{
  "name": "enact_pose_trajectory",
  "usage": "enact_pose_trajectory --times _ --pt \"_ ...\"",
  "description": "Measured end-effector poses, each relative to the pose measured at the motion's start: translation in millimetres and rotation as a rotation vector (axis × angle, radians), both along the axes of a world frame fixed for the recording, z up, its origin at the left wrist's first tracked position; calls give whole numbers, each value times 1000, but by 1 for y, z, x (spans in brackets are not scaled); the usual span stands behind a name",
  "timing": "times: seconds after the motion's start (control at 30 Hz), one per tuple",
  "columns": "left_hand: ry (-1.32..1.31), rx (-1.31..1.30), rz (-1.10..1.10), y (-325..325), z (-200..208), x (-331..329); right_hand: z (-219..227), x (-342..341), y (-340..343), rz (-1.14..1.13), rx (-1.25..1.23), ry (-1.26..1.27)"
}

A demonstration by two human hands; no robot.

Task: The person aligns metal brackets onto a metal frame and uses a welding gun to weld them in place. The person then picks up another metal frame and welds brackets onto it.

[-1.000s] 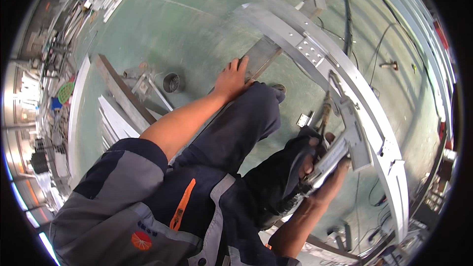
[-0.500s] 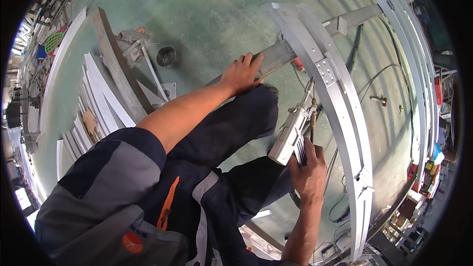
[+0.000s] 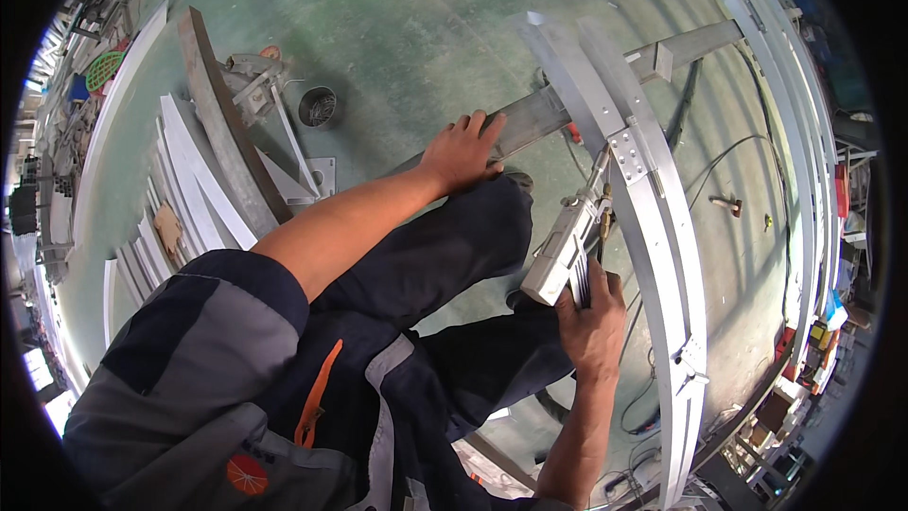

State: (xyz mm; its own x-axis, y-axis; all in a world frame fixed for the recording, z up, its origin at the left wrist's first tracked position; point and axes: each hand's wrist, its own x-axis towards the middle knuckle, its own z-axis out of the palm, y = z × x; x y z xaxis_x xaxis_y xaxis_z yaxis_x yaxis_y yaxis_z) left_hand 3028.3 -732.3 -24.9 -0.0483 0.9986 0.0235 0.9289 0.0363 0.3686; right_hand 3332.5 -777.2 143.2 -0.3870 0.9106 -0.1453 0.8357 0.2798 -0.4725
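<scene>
My right hand (image 3: 594,326) is wrapped round the handle of a pale grey rivet gun (image 3: 560,251), seemingly air-powered. The gun's slim nose points up and away, reaching the near edge of a long silver metal profile (image 3: 653,260). Beside the tip, a small drilled plate (image 3: 626,155) with several holes or rivet heads sits on that profile. My left hand (image 3: 462,153) lies over my bent knee at the edge of a grey steel beam (image 3: 525,118), its fingers apart and holding nothing. The profile rests across this beam.
Long metal strips (image 3: 194,166) lie on the left beside a rusty steel bar (image 3: 222,114). A dark round tin (image 3: 319,106) holds small metal pieces. On the right, a hammer (image 3: 726,205) lies on the green floor among cables, with more long profiles (image 3: 799,161) beyond.
The rivet gun has moved slightly up and forward, its nose now at the profile near the drilled plate. My left hand stays by the beam. The view has shifted a little.
</scene>
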Motion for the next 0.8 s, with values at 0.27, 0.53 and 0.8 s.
enact_pose_trajectory --times 0.27,0.53,0.8 --pt "5 -44 2 0 3 1 -2 -5 5 0 1 -15" --pt "-9 -63 0 1 2 0 -8 -3 5 4 25 -3" --pt "4 -54 3 3 2 0 -6 -1 7 32 36 -16"
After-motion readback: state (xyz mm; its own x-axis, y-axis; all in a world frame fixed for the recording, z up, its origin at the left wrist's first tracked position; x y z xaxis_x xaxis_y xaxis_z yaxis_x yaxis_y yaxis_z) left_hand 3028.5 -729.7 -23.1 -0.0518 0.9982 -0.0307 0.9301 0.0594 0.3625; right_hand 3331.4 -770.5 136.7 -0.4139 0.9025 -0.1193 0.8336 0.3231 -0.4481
